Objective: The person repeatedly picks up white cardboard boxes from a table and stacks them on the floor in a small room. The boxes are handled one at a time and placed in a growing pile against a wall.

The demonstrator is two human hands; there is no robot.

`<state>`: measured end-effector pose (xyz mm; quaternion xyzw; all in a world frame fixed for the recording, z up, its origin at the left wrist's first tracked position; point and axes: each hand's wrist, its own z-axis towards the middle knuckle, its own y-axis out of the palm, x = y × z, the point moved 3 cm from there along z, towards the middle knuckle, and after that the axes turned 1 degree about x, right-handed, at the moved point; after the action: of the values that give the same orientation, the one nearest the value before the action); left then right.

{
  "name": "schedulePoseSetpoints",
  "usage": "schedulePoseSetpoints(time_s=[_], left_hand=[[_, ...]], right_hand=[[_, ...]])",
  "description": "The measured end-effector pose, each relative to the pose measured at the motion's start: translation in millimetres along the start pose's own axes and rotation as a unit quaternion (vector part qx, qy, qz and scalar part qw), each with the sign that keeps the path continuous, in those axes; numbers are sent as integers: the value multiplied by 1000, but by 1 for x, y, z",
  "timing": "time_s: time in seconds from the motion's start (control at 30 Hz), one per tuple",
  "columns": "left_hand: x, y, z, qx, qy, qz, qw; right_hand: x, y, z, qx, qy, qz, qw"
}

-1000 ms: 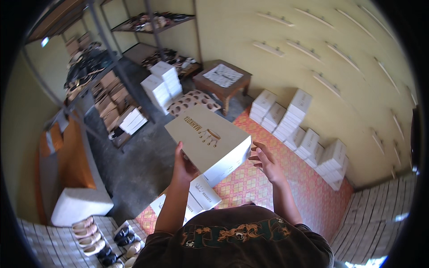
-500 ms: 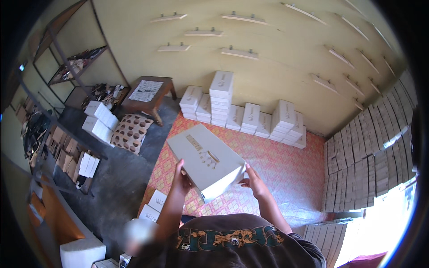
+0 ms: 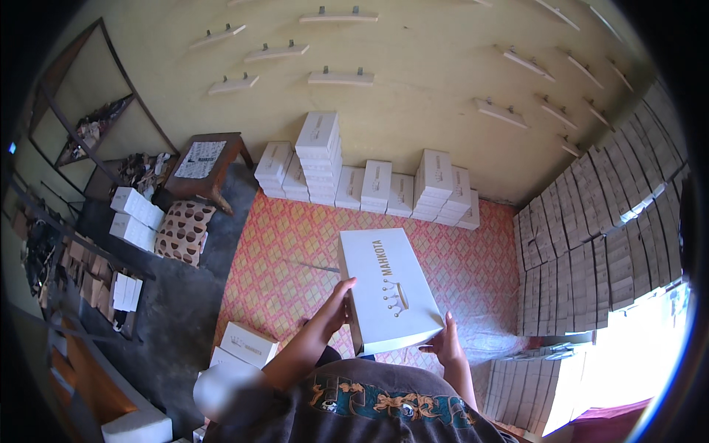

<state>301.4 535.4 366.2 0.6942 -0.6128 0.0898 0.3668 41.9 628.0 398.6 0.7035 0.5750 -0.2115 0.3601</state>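
A white lidded cardboard box (image 3: 425, 295) with a gold crown printed on its top is held in front of my chest, above the patterned floor covering. My left hand (image 3: 340, 304) grips its left side, the thumb near the top edge and the other fingers mostly hidden below. At the box's near right corner, my right hand (image 3: 447, 344) holds on with the thumb up along the side and fingers beneath. The lid looks closed.
Similar white boxes (image 3: 319, 133) stand in stacks along the far wall. Boxes (image 3: 249, 343) also sit by my left arm. Tall rows of box stacks (image 3: 591, 244) line the right. A wooden table (image 3: 235, 148), a dotted cushion (image 3: 181, 232) and a loaded rack (image 3: 88, 277) are left.
The box has turned so its far end points more straight ahead, and it has shifted right in view. Both hands moved with it and kept hold. The view has swung rightward.
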Motion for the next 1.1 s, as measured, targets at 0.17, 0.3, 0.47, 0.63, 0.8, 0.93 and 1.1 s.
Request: schedulePoseSetpoints(time_s=[0.17, 0.3, 0.47, 0.63, 0.8, 0.93, 1.1], left_hand=[[32, -18, 21, 11, -5, 11, 1000], [71, -40, 27, 13, 7, -6, 1000], [109, -91, 64, 52, 65, -33, 996], [110, -170, 115, -1, 71, -117, 991], [113, -194, 120, 39, -47, -119, 991], [131, -180, 111, 16, -109, -83, 990], [158, -163, 137, 32, -168, -9, 985]], right_hand=[[-19, 14, 32, 43, -8, -43, 998], [-54, 54, 67, 6, -12, -53, 999], [-91, 123, 112, 0, 18, -68, 998], [-102, 182, 178, -71, 76, -57, 993], [-80, 179, 239, -16, 133, -40, 990], [-78, 165, 265, 27, 164, -27, 986], [-92, 148, 304, 28, 184, -24, 982]])
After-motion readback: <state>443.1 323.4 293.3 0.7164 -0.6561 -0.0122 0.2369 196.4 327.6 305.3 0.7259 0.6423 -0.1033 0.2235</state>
